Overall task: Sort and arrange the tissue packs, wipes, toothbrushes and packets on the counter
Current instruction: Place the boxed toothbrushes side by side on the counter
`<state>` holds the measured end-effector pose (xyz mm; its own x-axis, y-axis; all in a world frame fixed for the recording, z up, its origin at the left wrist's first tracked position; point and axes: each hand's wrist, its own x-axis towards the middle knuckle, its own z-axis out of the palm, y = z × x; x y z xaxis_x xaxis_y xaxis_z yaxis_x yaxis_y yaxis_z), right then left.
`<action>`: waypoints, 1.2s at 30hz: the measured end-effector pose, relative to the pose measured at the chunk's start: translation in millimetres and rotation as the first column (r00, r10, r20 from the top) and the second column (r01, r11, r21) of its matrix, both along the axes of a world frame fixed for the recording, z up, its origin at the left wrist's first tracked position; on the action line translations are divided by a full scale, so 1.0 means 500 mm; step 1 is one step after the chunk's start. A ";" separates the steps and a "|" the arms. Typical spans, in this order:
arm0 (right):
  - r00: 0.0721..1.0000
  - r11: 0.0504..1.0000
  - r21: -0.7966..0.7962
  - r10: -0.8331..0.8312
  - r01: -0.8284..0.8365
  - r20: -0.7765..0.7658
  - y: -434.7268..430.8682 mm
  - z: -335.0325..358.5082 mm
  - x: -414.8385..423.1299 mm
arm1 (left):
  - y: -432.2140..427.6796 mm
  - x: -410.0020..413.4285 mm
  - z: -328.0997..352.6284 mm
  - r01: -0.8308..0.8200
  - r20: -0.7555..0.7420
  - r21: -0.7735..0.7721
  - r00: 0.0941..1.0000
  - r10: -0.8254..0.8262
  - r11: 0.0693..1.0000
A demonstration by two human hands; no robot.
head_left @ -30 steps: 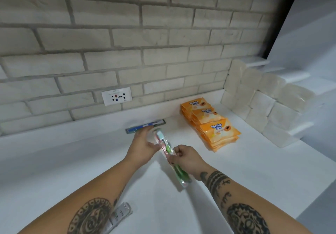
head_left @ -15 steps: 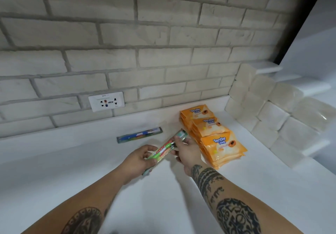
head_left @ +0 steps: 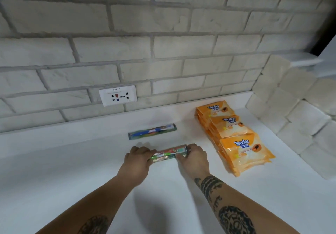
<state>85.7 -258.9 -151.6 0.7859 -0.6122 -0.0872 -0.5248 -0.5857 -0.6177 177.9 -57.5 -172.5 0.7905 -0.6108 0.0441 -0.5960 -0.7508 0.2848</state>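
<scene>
Brickwork wall [head_left: 163, 24], pale grey, fills the upper half of the frame. White counter [head_left: 54, 179] takes the lower half and meets the wall along a low white upstand. Tissue packs [head_left: 294, 117], pale and blocky, stacked in stepped tiers at the right edge of the frame, bottom tier on the counter. Two bare, tattooed forearms enter from the bottom edge and converge toward frame centre, both roughly level with the counter. Orange wipes packs [head_left: 243, 148], marked "Tender Love", lie in three overlapping piles in a row from the wall toward the lower right, just left of the tissue packs. Left hand [head_left: 138, 161], palm down, fingers curled over the left end of the green toothbrush pack [head_left: 169, 154]. Right hand [head_left: 195, 158], palm down, fingers curled at the right end of the same pack, thumb side toward the viewer; exact thumb contact cannot be made out. The pack lies lengthwise between the two hands at frame centre, low on or at the counter; contact with the surface not resolvable. Blue toothbrush pack [head_left: 152, 131] lies flat on the counter just above it in the frame, near-parallel, apart from both hands. Wall socket [head_left: 117, 95], white, above the blue pack.
</scene>
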 end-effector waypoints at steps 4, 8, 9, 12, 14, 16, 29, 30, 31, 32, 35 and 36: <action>0.986 0.986 -0.108 0.137 -0.127 0.092 0.002 -0.016 0.017 | 0.001 0.011 -0.017 -0.023 0.134 -0.028 0.991 0.027 0.999; 0.965 0.960 -0.192 0.230 -0.203 0.129 -0.015 -0.035 0.046 | -0.009 0.023 -0.013 -0.064 0.170 -0.069 0.983 0.074 0.996; 0.962 0.955 -0.209 0.239 -0.209 0.132 -0.019 -0.038 0.055 | -0.012 0.028 -0.011 -0.072 0.171 -0.075 0.982 0.084 0.995; 0.957 0.938 -0.259 0.266 -0.229 0.114 -0.035 -0.043 0.083 | -0.019 0.049 -0.001 -0.088 0.173 -0.091 0.980 0.103 0.992; 0.957 0.925 -0.290 0.279 -0.244 0.085 -0.041 -0.043 0.094 | -0.022 0.063 0.004 -0.091 0.167 -0.109 0.980 0.109 0.990; 0.951 0.905 -0.315 0.309 -0.285 0.026 -0.044 -0.040 0.104 | -0.026 0.076 0.006 -0.087 0.186 -0.097 0.977 0.104 0.992; 0.937 0.887 -0.300 0.326 -0.350 -0.127 -0.048 -0.024 0.116 | -0.032 0.095 0.012 -0.101 0.260 -0.083 0.958 0.119 0.991; 0.939 0.895 -0.284 0.327 -0.344 -0.107 -0.047 -0.024 0.111 | -0.024 0.087 0.022 -0.114 0.248 -0.088 0.960 0.132 0.990; 0.942 0.898 -0.285 0.327 -0.334 -0.075 -0.044 -0.024 0.104 | -0.015 0.077 0.034 -0.124 0.230 -0.079 0.963 0.139 0.989; 0.944 0.899 -0.294 0.329 -0.325 -0.036 -0.038 -0.026 0.095 | -0.002 0.068 0.046 -0.131 0.213 -0.059 0.967 0.141 0.990; 0.901 0.883 -0.281 0.419 -0.375 0.114 0.017 -0.022 0.048 | 0.059 0.030 0.069 -0.122 0.159 -0.009 0.980 0.122 0.992; 0.866 0.866 -0.249 0.477 -0.433 0.151 0.046 -0.017 0.027 | 0.085 0.016 0.073 -0.111 0.117 -0.006 0.987 0.111 0.994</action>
<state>99.4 -235.9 -160.1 0.9676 -0.1689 0.1877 -0.0467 -0.8502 -0.5244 186.1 -15.1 -136.0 0.8428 -0.5197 0.1399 -0.5382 -0.8144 0.2171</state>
